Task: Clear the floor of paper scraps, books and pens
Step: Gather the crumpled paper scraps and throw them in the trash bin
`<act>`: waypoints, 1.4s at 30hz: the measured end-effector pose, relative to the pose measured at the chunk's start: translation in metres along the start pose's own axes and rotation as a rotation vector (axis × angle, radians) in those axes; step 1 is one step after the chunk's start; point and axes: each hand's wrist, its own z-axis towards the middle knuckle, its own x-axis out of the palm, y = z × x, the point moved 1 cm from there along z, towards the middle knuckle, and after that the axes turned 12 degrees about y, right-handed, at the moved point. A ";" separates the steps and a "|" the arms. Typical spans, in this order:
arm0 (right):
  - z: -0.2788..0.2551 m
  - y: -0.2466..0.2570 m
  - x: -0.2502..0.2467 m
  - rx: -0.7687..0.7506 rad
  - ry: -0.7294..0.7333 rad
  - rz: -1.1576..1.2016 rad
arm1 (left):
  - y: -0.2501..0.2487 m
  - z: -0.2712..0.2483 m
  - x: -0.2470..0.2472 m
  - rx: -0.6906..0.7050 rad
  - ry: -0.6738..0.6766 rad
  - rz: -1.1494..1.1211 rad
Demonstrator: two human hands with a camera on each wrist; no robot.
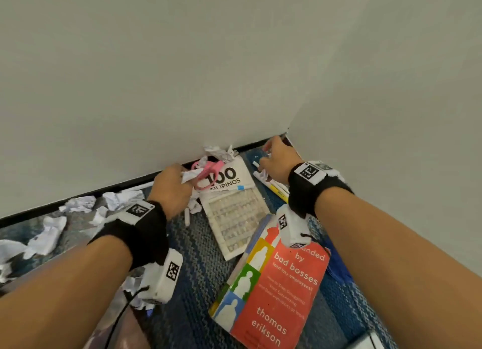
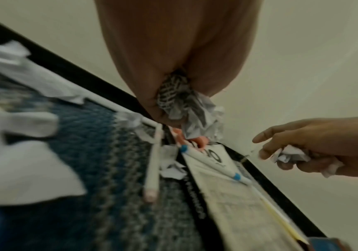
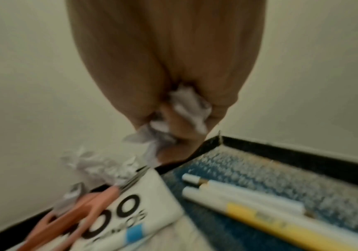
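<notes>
Left hand [image 1: 170, 189] clutches crumpled paper wad [image 2: 186, 108]; right hand [image 1: 279, 160] grips paper scraps [image 3: 184, 108] near wall corner. White book [image 1: 232, 205], red book [image 1: 273, 296], pens [image 3: 249, 202], more scraps [image 1: 78, 205] on carpet [image 1: 198, 270].

White book [image 1: 233, 205] by the wall reads "100 FILIPINOS"; red book [image 1: 273, 291] nr the carpet's near edge: "bad bosses", "thomas erikson", small subtitle unreadable
</notes>
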 end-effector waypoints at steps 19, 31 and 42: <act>0.016 0.056 0.059 -0.293 -0.295 0.018 | 0.028 -0.024 0.001 0.064 0.178 0.470; 0.027 0.075 0.088 -0.193 -0.231 -0.166 | 0.031 -0.025 0.009 0.158 0.360 0.616; 0.019 0.071 0.070 -0.259 -0.374 -0.094 | 0.044 -0.029 -0.039 0.022 0.032 0.275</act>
